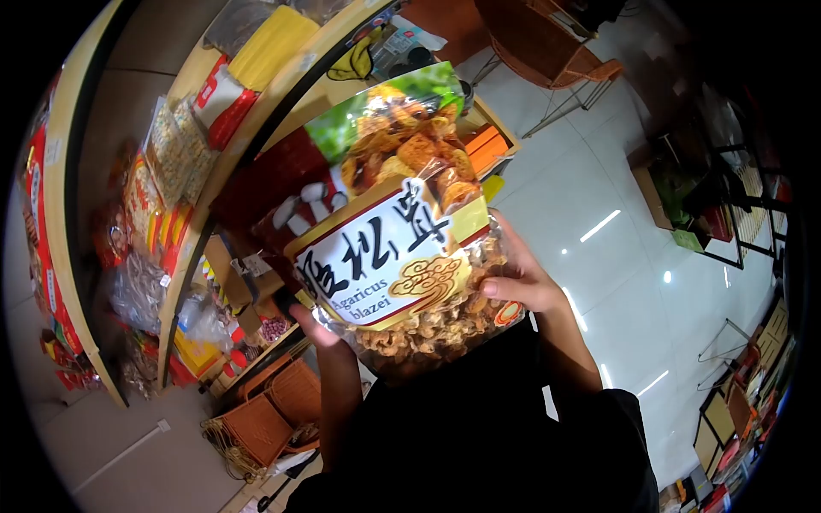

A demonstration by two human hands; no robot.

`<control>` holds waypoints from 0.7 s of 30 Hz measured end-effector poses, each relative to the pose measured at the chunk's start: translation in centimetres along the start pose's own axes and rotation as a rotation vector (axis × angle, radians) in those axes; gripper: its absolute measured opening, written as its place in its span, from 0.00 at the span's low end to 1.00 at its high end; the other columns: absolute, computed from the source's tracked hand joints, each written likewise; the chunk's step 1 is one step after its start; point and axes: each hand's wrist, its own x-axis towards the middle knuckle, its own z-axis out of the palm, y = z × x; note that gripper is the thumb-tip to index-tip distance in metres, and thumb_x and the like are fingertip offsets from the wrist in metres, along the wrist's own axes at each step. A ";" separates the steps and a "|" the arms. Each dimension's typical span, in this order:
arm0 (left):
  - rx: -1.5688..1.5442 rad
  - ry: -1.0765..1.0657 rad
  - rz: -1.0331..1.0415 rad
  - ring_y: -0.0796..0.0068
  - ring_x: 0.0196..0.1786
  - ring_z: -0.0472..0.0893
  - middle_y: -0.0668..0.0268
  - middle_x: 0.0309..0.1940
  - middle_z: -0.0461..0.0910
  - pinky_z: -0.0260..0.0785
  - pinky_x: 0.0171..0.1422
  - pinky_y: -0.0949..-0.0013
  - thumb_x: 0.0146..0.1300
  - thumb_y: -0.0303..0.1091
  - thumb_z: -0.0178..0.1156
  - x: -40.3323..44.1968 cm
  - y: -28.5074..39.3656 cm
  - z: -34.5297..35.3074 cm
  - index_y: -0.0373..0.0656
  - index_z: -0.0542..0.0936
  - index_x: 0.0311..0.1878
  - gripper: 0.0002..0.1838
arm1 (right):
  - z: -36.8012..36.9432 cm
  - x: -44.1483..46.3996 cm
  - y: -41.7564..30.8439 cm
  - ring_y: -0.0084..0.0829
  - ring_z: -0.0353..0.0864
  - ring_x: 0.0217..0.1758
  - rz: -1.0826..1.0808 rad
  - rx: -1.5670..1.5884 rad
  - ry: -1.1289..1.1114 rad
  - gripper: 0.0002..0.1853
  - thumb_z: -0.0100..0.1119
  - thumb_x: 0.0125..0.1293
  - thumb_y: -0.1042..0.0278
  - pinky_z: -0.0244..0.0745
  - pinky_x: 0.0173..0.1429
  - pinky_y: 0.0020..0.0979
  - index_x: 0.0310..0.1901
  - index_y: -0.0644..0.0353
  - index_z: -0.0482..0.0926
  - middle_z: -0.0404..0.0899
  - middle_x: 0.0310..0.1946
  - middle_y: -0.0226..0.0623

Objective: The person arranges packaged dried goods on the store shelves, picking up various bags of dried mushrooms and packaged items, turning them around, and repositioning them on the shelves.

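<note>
A large bag of dried mushrooms (pixel 402 282) fills the middle of the view, tilted, its printed front facing me. Its label reads "Agaricus blazei" under big dark characters, and brown dried pieces show through the clear lower part. My right hand (pixel 523 278) grips the bag's right edge, thumb on the front and fingers behind it. At the lower left corner my left hand (pixel 318 329) holds the bag too; most of its fingers are hidden behind it.
Wooden shelves (pixel 282 81) with packaged goods curve along the left. A wicker chair (pixel 547 51) stands at the top, a wicker basket (pixel 256 432) at the lower left. Boxes and a dark rack (pixel 727 214) are on the right, over a tiled floor (pixel 616 256).
</note>
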 end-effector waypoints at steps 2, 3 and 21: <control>-0.062 -0.056 0.066 0.60 0.69 0.67 0.56 0.70 0.63 0.60 0.71 0.52 0.66 0.71 0.41 1.2 -1.4 1.0 0.39 0.56 0.73 0.47 | 0.9 0.1 -0.7 0.33 0.61 0.69 -0.033 -0.011 0.008 0.44 0.67 0.58 0.71 0.56 0.71 0.35 0.72 0.62 0.50 0.63 0.65 0.42; -0.094 -0.117 0.025 0.59 0.70 0.66 0.56 0.71 0.61 0.59 0.71 0.51 0.66 0.71 0.40 1.8 -1.7 1.5 0.41 0.56 0.74 0.47 | 1.3 0.1 -1.0 0.32 0.61 0.68 -0.057 -0.023 0.005 0.44 0.67 0.59 0.70 0.56 0.71 0.34 0.72 0.62 0.50 0.63 0.64 0.41; 0.205 -0.411 0.111 0.56 0.71 0.65 0.56 0.71 0.61 0.58 0.72 0.49 0.68 0.60 0.48 -2.3 4.8 4.8 0.42 0.57 0.74 0.40 | 1.3 -0.7 -0.9 0.30 0.62 0.70 -0.200 0.023 -0.156 0.46 0.69 0.58 0.75 0.57 0.72 0.36 0.73 0.65 0.49 0.64 0.67 0.41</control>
